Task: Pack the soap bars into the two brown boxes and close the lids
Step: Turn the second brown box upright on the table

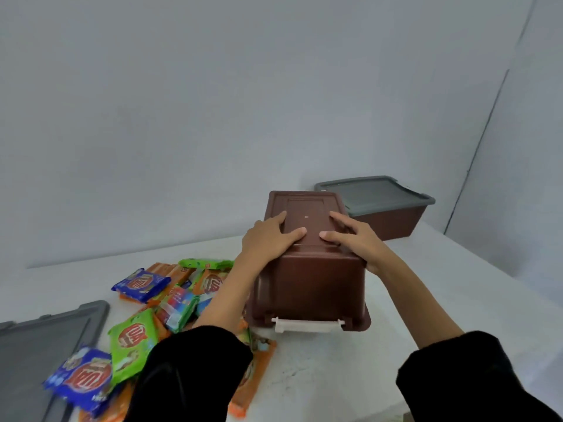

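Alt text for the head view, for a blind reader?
A left hand and right hand press flat on an upturned brown box on a white table. Wrapped soap bars lie heaped at its left near a loose grey lid; a second brown box, lidded, stands behind.

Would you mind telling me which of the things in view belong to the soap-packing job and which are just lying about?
Part of the job:
- upturned brown box, with the left hand and right hand on it
- lidded brown box behind it
- loose grey lid
- soap bars heaped on the left

Just there:
- white table
- grey wall
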`<state>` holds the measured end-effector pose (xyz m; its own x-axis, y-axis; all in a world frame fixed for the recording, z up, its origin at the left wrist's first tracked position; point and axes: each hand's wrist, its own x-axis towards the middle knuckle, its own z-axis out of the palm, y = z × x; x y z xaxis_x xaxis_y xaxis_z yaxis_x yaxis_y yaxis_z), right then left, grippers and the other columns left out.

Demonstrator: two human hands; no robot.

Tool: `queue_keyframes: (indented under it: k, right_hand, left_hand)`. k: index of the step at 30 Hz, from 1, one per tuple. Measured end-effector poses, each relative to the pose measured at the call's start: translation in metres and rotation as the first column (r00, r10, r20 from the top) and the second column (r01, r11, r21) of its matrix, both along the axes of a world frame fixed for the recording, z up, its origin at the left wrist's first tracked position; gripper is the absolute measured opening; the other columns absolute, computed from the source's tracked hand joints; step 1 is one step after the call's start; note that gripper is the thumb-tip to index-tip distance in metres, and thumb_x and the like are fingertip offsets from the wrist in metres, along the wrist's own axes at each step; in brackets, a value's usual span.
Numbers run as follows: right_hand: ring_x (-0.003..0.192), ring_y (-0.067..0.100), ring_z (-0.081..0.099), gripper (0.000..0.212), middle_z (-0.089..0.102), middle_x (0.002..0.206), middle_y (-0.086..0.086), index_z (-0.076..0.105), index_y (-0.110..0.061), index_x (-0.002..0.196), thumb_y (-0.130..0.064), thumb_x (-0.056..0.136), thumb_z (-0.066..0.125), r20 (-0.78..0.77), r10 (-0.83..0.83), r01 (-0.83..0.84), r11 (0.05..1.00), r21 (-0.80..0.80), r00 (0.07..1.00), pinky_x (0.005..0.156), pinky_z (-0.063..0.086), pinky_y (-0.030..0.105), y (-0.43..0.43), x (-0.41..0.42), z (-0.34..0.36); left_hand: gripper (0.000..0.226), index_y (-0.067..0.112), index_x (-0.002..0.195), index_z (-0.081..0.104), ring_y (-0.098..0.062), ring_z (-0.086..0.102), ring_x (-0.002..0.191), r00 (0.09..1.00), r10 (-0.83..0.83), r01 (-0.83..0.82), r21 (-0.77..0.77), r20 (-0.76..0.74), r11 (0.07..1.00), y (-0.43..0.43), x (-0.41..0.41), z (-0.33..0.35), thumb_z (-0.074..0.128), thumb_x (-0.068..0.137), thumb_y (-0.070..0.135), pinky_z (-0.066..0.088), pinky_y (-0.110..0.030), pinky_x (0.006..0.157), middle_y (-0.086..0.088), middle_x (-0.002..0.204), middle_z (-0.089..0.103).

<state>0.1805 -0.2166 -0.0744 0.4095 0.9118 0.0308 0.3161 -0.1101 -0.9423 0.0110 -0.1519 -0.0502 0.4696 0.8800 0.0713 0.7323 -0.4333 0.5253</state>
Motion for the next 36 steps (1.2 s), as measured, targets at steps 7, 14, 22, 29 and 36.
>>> queue_keyframes:
  k: [7,14,22,29,36]
  right_hand:
    - [0.135,0.021,0.037,0.071,0.038,0.148,0.001,0.045,-0.035,0.136,-0.033,0.073,0.076,0.030,0.068,-0.066,0.996,-0.060,0.997,0.113,0.032,0.041,0.022,0.057,-0.030]
    - [0.137,0.022,0.033,0.063,0.038,0.148,0.001,0.048,-0.037,0.133,-0.036,0.075,0.074,0.095,0.159,-0.152,0.986,-0.068,0.983,0.114,0.029,0.042,0.056,0.079,-0.035]
    - [0.137,0.022,0.033,0.060,0.039,0.148,0.000,0.049,-0.033,0.132,-0.031,0.077,0.073,0.066,0.264,-0.259,0.963,-0.073,0.962,0.113,0.029,0.035,0.053,0.102,-0.029]
    - [0.141,0.021,0.024,0.060,0.030,0.151,0.002,0.047,-0.029,0.136,-0.026,0.081,0.070,0.115,0.407,-0.397,0.913,-0.100,0.906,0.111,0.024,0.030,0.000,0.121,-0.024]
    - [0.142,0.021,0.022,0.061,0.022,0.155,0.004,0.046,-0.028,0.137,-0.026,0.080,0.071,0.147,0.502,-0.485,0.864,-0.137,0.852,0.112,0.023,0.031,-0.047,0.140,-0.028]
  left_hand:
    - [0.067,0.030,0.144,0.030,-0.027,0.035,0.135,0.991,0.065,-0.065,0.004,-0.119,0.998,0.019,0.058,-0.027,0.045,0.086,0.060,0.034,-0.039,0.106,-0.005,0.148,0.039]
    - [0.066,0.034,0.144,0.027,-0.032,0.040,0.131,0.973,0.214,-0.217,-0.028,-0.091,0.976,0.034,0.079,-0.037,0.045,0.086,0.061,0.034,-0.039,0.105,-0.013,0.146,0.037]
    - [0.065,0.031,0.145,0.027,-0.030,0.035,0.135,0.940,0.321,-0.324,-0.009,-0.118,0.946,0.012,0.105,-0.031,0.044,0.089,0.058,0.033,-0.037,0.106,-0.011,0.146,0.039]
    - [0.065,0.037,0.144,0.027,-0.030,0.039,0.132,0.889,0.456,-0.457,-0.017,-0.043,0.889,-0.050,0.124,-0.049,0.046,0.087,0.059,0.037,-0.037,0.102,-0.014,0.145,0.038]
    - [0.065,0.038,0.146,0.023,-0.035,0.041,0.129,0.861,0.503,-0.507,-0.052,-0.082,0.860,-0.112,0.142,-0.058,0.043,0.087,0.060,0.038,-0.037,0.102,-0.021,0.143,0.034]
